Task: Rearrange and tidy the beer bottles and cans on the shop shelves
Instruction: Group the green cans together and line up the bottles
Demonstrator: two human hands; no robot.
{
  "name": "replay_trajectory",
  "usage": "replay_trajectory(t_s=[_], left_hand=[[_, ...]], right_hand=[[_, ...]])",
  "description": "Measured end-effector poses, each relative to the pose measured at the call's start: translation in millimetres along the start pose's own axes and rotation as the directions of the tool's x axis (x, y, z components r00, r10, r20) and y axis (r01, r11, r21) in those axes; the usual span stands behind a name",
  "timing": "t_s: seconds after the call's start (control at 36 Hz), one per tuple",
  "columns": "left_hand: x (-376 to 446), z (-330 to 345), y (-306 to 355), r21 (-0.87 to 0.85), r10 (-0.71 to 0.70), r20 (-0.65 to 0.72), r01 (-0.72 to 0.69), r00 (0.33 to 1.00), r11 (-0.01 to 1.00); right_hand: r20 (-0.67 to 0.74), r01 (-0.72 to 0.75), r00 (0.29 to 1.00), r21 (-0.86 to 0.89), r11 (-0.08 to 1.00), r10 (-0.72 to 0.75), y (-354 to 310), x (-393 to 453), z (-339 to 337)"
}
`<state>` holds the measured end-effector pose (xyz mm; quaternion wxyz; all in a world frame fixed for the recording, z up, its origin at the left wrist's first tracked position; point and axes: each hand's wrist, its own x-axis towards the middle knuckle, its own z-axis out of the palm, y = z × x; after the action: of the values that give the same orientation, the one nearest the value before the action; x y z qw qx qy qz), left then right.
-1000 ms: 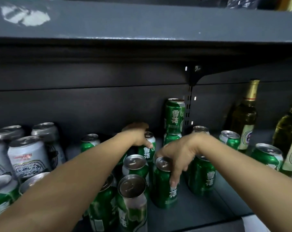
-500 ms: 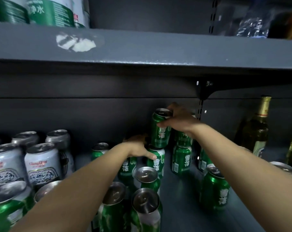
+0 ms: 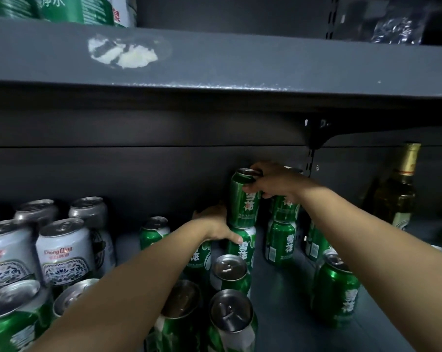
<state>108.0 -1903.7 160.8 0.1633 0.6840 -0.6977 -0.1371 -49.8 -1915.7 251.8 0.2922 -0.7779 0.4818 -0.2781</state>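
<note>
My right hand (image 3: 274,182) grips the top of a green can (image 3: 241,207) that stands stacked on a second green can (image 3: 242,246) at the back of the grey shelf (image 3: 281,301). My left hand (image 3: 216,226) holds that lower can, thumb across its front. Just right of them another pair of green cans (image 3: 281,232) is stacked, partly hidden behind my right wrist. Several more green cans (image 3: 230,273) stand in a row in front.
White and silver cans (image 3: 65,252) crowd the left of the shelf. A lone green can (image 3: 338,290) stands at the right front. Gold-foiled glass bottles (image 3: 397,191) stand at the far right. The upper shelf's edge (image 3: 215,62) hangs close overhead.
My right hand lifted a green can from the front row and set it on the can held by my left hand. The view moved up and right.
</note>
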Motion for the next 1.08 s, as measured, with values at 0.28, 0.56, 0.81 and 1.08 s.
replay_trajectory(t_s=[0.28,0.56,0.81,1.08], left_hand=[[-12,-12,5,-0.031,0.009,-0.031,-0.01,0.999,0.999],[-42,-36,3,0.035,-0.016,-0.173,0.022,0.985,0.999],[-66,-44,-4,0.001,-0.06,-0.231,0.062,0.971,0.998],[-76,-56,-32,0.07,-0.138,-0.263,0.161,0.955,0.985]], right_hand=[[0.042,0.049,0.998,-0.234,0.971,-0.04,-9,0,0],[-0.263,0.015,0.925,-0.697,0.716,-0.276,-21,-29,15],[0.705,0.399,0.695,-0.54,0.74,0.14,-18,-74,44],[0.413,0.313,0.894,-0.303,0.9,-0.172,-5,-71,45]])
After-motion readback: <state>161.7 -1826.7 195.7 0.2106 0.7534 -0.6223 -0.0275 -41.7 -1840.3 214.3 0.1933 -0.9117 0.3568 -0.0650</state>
